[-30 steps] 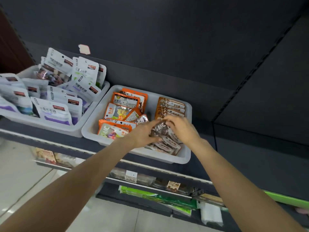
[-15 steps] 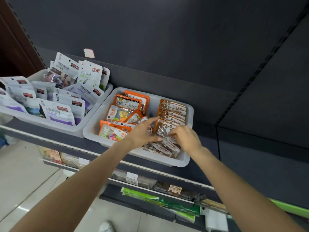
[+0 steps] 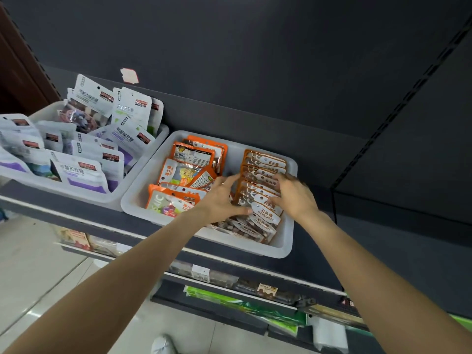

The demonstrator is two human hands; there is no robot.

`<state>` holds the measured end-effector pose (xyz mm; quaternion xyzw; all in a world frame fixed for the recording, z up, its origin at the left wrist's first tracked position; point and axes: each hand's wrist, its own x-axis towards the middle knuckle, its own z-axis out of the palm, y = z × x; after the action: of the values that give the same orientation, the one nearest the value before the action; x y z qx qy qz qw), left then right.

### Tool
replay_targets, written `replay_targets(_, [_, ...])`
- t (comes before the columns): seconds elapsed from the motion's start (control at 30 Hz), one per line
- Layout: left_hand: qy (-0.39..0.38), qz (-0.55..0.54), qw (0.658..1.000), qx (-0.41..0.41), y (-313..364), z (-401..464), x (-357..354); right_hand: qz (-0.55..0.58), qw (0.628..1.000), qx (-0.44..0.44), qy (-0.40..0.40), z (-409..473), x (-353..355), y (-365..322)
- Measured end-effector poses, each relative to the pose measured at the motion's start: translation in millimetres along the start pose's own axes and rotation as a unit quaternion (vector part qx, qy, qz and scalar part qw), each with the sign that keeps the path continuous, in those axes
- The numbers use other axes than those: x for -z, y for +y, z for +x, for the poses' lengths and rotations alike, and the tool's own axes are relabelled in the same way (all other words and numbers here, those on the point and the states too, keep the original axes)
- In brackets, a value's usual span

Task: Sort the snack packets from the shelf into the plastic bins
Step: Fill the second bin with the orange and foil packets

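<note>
Bins [image 3: 286, 247] seen as translucent white plastic, smooth, matt. Stone candy packets [image 3: 264, 215] glossy film, orange-edged, clear windows. White pouches [image 3: 84, 172] satin plastic. Shelf [image 3: 357, 208] dark matt painted metal. Floor [image 3: 33, 272] glossy tile.

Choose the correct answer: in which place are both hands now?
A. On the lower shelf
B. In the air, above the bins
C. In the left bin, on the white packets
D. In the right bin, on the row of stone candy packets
D: the left hand and the right hand rest on the stone candy packets inside the right bin.
</note>
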<state>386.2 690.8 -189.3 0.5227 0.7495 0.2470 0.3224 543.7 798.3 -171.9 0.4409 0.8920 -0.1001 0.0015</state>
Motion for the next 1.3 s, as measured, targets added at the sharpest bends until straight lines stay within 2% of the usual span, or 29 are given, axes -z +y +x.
replay_targets(0.1, [-0.012, -0.093, 0.995, 0.039, 1, 9, 1, -0.045, 0.999, -0.003, 0.023, 4, -2, -4])
replay_targets(0.27, [-0.035, -0.187, 0.980, 0.055, 4, 16, -3, 0.014, 0.999, -0.024, -0.015, 0, -6, -5])
replay_targets(0.33, [-0.035, -0.241, 0.969, 0.042, 7, 11, -7, 0.041, 0.999, -0.019, 0.015, -7, -5, -7])
replay_targets(0.4, [0.000, -0.280, 0.959, 0.036, 5, 4, -11, 0.020, 0.996, 0.017, 0.089, -20, -8, -5])
replay_targets(0.47, [0.007, -0.300, 0.953, 0.039, 3, -1, -10, 0.030, 0.993, 0.039, 0.110, -26, -13, 0])
replay_targets(0.57, [0.007, -0.307, 0.947, 0.090, 10, 3, -1, 0.100, 0.993, 0.030, 0.063, -18, -14, 8])
replay_targets(0.63, [0.036, -0.318, 0.942, 0.102, 16, 15, 5, 0.154, 0.983, 0.010, 0.095, -8, -8, 11])
replay_targets(0.73, [0.050, -0.310, 0.944, 0.101, 18, 38, 9, 0.162, 0.976, -0.005, 0.142, 6, -3, 15])
replay_targets(0.83, [0.055, -0.296, 0.947, 0.109, 17, 56, 10, 0.162, 0.984, -0.029, 0.074, 20, -3, 14])
replay_targets(0.93, [0.025, -0.288, 0.948, 0.131, 19, 66, 8, 0.134, 0.990, -0.049, -0.005, 33, -2, 7])
replay_targets(1.07, [0.009, -0.270, 0.957, 0.107, 20, 78, 7, 0.010, 0.998, -0.056, -0.014, 42, 0, 4])
replay_targets(1.3, [-0.007, -0.329, 0.939, 0.100, 10, 74, 6, -0.035, 0.997, -0.021, -0.059, 49, 7, 1])
